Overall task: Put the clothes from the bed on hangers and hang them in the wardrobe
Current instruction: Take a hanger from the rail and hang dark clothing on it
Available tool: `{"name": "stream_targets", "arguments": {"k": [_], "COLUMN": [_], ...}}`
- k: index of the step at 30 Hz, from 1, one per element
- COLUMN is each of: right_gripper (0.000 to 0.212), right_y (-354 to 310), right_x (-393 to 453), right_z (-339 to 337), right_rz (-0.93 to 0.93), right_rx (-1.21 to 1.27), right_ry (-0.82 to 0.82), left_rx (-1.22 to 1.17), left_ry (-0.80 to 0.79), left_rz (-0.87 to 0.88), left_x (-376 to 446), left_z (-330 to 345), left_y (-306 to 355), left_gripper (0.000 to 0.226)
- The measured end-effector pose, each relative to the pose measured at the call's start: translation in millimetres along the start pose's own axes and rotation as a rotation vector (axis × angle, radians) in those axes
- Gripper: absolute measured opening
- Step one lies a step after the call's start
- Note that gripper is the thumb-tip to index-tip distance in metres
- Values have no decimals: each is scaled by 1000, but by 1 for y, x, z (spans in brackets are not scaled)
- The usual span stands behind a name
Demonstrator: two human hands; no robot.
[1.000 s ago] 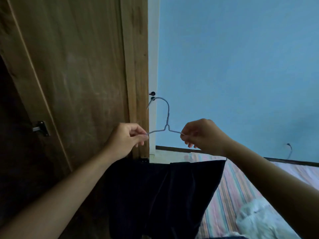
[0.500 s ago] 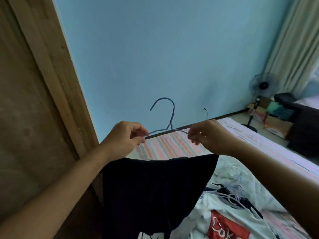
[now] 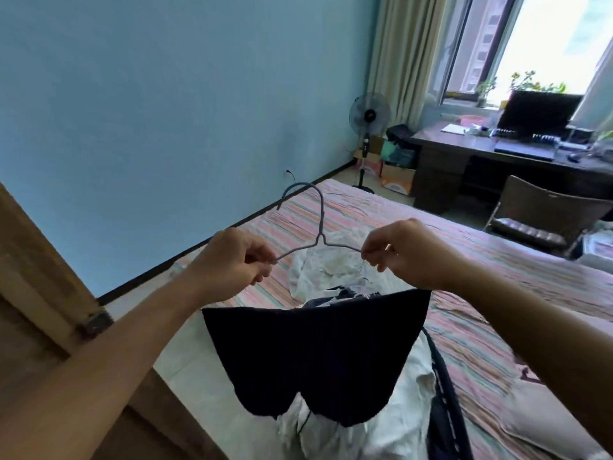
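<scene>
Wall [image 3: 149, 111], plain blue, fills the space above and behind both hands. Bed [image 3: 497, 293] with a striped pink sheet lies under and beyond the hands, and it runs away to the right of the right hand. Wardrobe [image 3: 30, 277], brown wood, stands to the left of the left hand, with a metal hinge on its edge. Worktop [image 3: 464, 141] of dark wood is far beyond the right hand, under the window, and a dark screen stands on it. Chair [image 3: 544, 210] is near it, beside the bed. Fan [image 3: 369, 114] stands on the floor far beyond both hands, near the curtain.

Garment [image 3: 315, 353], dark navy, hangs from the hanger just below both hands, and its lower edge falls over the clothes [image 3: 331, 270] on the bed, which are mostly white. Left hand [image 3: 232, 263] pinches the left arm of the hanger [image 3: 320, 227] with curled fingers. Right hand [image 3: 404, 254] pinches the right arm of it in the same way. Hanger is thin grey wire, and its hook points up between the two hands.
</scene>
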State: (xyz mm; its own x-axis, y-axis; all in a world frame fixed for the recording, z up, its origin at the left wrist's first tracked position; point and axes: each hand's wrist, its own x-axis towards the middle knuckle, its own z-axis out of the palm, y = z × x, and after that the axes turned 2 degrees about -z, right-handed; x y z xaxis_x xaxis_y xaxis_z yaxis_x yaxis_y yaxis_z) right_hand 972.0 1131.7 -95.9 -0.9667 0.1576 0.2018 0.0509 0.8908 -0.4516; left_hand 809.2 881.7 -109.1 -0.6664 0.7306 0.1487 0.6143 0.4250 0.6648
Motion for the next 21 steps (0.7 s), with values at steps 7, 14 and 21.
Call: {"name": "stream_targets", "arguments": {"k": [7,14,21], "right_gripper": [19,18,27], "right_y": [23,72,158], "right_x": [-31,-32,-20], "right_z": [-5,10,42], "right_rz": [117,221,305], "right_rx": [-17,-74,-49], "right_ry": [-30,-119,-212], "left_rx": [-40,38,152], "left_ry": [-136,-320,-499], "left_rz": [70,105,37], "left_x": [28,72,126], "left_z": [34,81,150], "left_y": [4,-9,-39], "left_gripper": [28,14,26]}}
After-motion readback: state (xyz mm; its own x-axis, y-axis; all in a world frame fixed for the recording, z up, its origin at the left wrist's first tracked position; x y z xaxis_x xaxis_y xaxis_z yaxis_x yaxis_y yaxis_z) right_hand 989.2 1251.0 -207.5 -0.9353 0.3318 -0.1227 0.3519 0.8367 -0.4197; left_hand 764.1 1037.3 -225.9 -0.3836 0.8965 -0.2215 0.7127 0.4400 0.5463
